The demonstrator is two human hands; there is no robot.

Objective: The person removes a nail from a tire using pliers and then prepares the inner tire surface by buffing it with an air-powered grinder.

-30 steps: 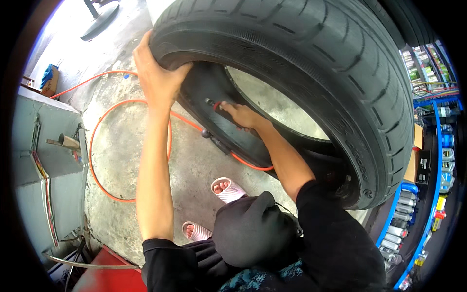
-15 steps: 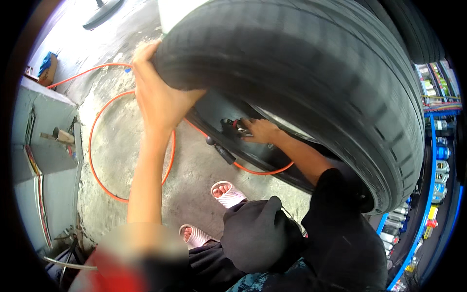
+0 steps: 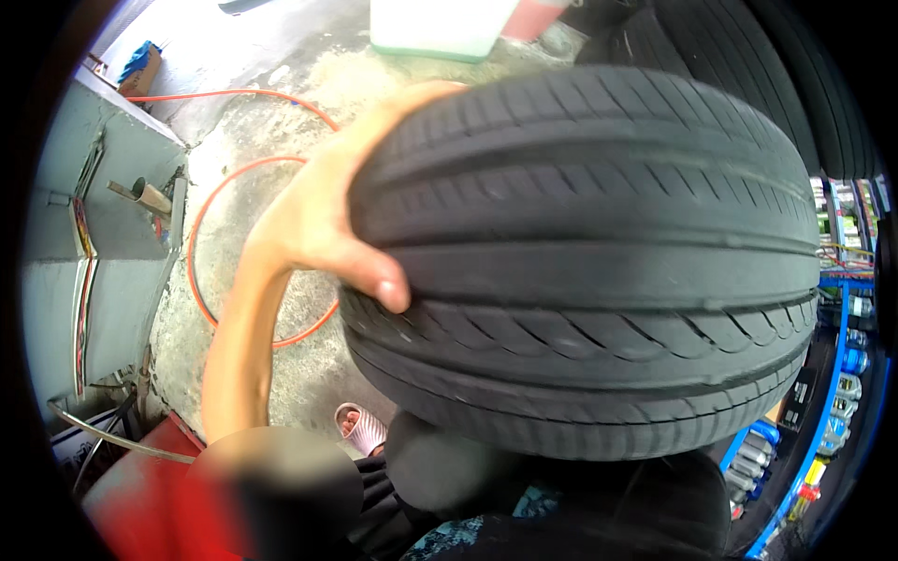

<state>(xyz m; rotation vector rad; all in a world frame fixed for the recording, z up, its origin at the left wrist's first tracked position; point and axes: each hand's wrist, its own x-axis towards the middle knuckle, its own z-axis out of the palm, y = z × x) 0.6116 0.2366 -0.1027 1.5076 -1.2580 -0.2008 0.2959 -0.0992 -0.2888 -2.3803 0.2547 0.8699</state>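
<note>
A large black tyre fills the middle and right of the view, its grooved tread turned toward me. My left hand grips its left edge, with the thumb lying on the tread and the fingers going round the far side, where they are hidden. Dark clothing shows below the tyre at the lower right. My right hand cannot be seen; the tyre covers that area. Below the tyre, a foot in a pale pink striped sandal rests on the floor.
An orange hose loops over the concrete floor. Other tyres stand at the upper right. A blue-edged shelf holds bottles. Pale green and pink containers stand at the back. A grey panelled structure is at left.
The tyre has tipped and turned, showing its tread instead of its open inner side. My left hand moved with it. My right hand, earlier holding a tool inside the tyre, is out of sight.
</note>
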